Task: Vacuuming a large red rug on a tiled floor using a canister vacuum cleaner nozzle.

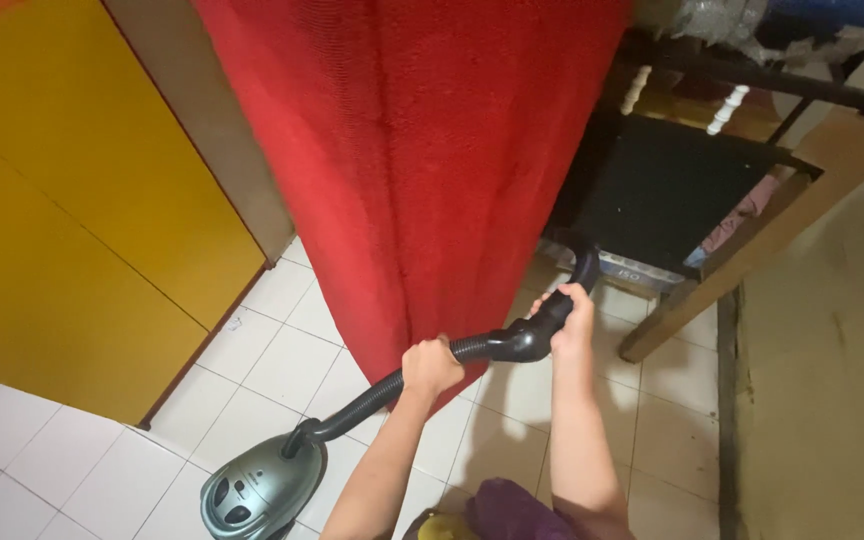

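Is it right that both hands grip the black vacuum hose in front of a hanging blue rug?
Not quite. The head view shows the left hand and right hand on the black hose, but the hanging rug is red, not blue.

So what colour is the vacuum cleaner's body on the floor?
Silvery grey-green canister vacuum body, black trim; head view.

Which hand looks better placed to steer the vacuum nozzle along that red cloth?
Probably the right hand: it grips the curved handle nearest the red cloth. The left hand holds the hose further back.
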